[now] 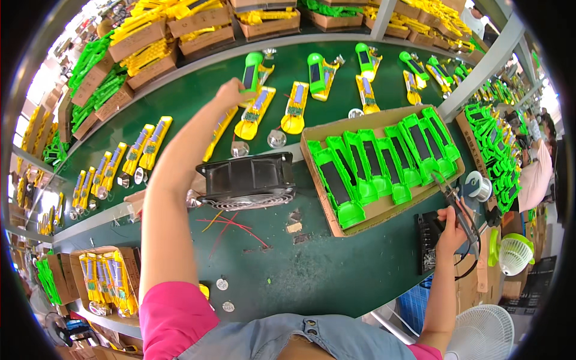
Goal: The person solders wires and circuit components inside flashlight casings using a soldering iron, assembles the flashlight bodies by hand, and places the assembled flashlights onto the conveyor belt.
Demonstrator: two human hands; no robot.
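My left hand (pixel 233 93) reaches over to the far side of the bench. Its fingers are closed on the lower end of a green plastic lamp housing (pixel 252 67) with a dark panel. Just below it lies a yellow housing (pixel 254 114) with a circuit board and a blue cell. On the right, my right hand (pixel 451 233) grips a soldering iron (pixel 461 211) trailing a black cable. The iron's front end points at a cardboard tray (pixel 354 231) where several green housings (pixel 370 157) with dark panels lie side by side.
A black fan (pixel 247 181) stands mid-bench, with loose red wires (pixel 231 223) before it. A solder spool (pixel 478 187) and black rack (pixel 427 240) flank my right hand. Several yellow housings (pixel 156 143) line the far strip; part-filled boxes (pixel 270 21) stand behind.
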